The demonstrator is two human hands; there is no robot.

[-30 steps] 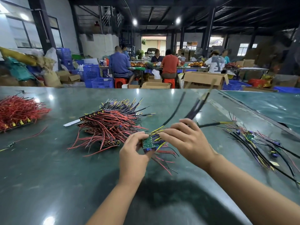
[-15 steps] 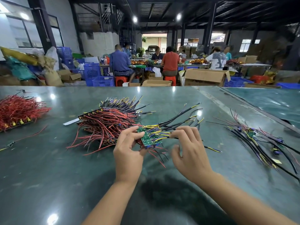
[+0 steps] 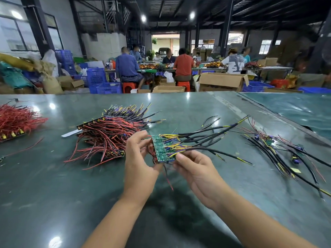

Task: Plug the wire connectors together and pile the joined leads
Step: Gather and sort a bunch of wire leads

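Observation:
A green circuit strip (image 3: 162, 148) with several black and yellow leads (image 3: 206, 138) fanning to the right is held above the table. My left hand (image 3: 138, 161) grips its left edge with fingers curled round it. My right hand (image 3: 195, 170) pinches its lower right corner, where the leads come out. Thin red wires hang below the strip. A big pile of red and black leads on strips (image 3: 111, 135) lies just left of my left hand.
A second red wire bundle (image 3: 16, 120) lies at the far left. Loose black leads with small boards (image 3: 279, 151) are spread at the right. The green table (image 3: 53, 185) ends at a seam on the right. People sit among boxes and crates beyond it.
The strip has turned so its green face shows and its black leads, earlier raised, now spread flat to the right. My right hand moved from the top of the strip to its lower corner.

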